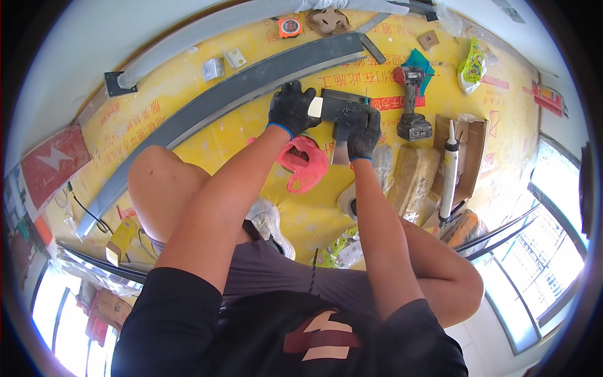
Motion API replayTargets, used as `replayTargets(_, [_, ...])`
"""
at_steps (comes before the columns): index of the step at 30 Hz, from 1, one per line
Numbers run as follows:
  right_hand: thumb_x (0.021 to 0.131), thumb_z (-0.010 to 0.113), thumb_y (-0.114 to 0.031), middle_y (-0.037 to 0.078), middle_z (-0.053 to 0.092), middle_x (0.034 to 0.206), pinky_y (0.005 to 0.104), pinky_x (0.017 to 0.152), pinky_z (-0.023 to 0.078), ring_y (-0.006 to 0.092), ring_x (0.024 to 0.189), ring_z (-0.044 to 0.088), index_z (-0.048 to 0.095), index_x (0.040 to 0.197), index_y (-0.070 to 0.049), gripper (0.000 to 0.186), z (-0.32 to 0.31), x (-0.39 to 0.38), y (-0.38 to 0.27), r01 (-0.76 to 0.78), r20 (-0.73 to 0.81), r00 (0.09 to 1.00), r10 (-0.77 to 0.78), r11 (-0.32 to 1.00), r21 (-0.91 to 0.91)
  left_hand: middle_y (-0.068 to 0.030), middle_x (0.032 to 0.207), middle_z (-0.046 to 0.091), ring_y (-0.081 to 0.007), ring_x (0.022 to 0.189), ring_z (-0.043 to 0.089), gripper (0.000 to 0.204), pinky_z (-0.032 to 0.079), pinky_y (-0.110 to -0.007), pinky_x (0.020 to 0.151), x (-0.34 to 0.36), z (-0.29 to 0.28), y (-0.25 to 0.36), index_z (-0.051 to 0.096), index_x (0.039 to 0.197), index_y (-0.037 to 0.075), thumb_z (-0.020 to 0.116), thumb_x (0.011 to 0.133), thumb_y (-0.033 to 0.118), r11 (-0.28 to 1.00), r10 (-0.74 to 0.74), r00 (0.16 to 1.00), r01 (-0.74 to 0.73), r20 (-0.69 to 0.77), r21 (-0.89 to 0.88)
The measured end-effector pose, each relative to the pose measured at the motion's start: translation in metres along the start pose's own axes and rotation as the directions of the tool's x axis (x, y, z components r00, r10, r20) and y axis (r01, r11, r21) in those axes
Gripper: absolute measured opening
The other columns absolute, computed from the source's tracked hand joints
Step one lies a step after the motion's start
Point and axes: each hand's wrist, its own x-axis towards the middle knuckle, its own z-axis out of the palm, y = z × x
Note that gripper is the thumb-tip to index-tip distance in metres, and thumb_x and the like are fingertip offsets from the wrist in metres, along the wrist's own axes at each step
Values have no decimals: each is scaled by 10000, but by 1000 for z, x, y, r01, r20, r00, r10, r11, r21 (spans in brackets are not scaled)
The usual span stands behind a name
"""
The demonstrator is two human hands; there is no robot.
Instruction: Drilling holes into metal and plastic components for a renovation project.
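Observation:
My left hand (292, 108), in a black work glove with a blue cuff, is closed with its fingertips at a small pale flat piece (315, 107). Right beside that piece, a dark grey metal piece (335, 111) lies between my hands. My right hand (364, 133), also gloved, curls over its right end; the fingers partly hide it. A shiny metal edge (340, 154) shows below my right hand. Beyond my hands, a long dark grey metal profile (207, 103) stretches across the floor covering. A pink plastic bag (308, 166) lies nearer me, below my left wrist.
Right of my hands stand a cordless drill (411, 103) and a caulking gun (450, 163) beside an open cardboard box (471, 157). Farther off are an orange tape measure (290, 27) and metal brackets (214, 68). Printed yellow sheeting (264, 135) covers the floor.

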Motion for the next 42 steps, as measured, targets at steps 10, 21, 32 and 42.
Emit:
replayTargets(10, [867, 645, -82, 169, 700, 932, 473, 839, 516, 397, 914, 656, 667, 944, -75, 81, 2, -23, -63, 333, 334, 897, -288, 939, -83, -184, 1195, 568, -406, 1124, 593, 716, 516, -534, 912, -7, 10, -14, 632, 1237, 140, 898, 646, 444, 997, 71, 990, -73, -125, -9])
replayTargets(21, [914, 628, -167, 172, 711, 925, 501, 882, 500, 406, 905, 662, 672, 967, -98, 98, 21, -32, -72, 294, 377, 900, -218, 943, -155, -191, 1180, 585, -421, 1126, 593, 625, 511, -530, 916, -5, 8, -9, 626, 1238, 139, 845, 693, 351, 999, 29, 994, -32, -109, -23])
replayTargets(32, [895, 642, -229, 208, 696, 804, 555, 785, 507, 438, 804, 663, 667, 914, -89, 144, 22, -46, -78, 299, 376, 912, -166, 895, -331, -195, 1167, 593, -432, 1124, 594, 613, 511, -529, 918, -2, 11, -8, 622, 1255, 120, 829, 718, 328, 999, 26, 997, -29, -68, -37])
replayTargets(42, [896, 626, -80, 183, 705, 890, 435, 756, 547, 381, 812, 691, 665, 921, -50, 55, -15, -34, -77, 288, 199, 949, -246, 932, -219, -168, 1154, 591, -390, 1118, 604, 513, 533, -500, 892, -2, 7, -12, 675, 1173, 149, 838, 708, 291, 996, 48, 998, -45, -33, 79])
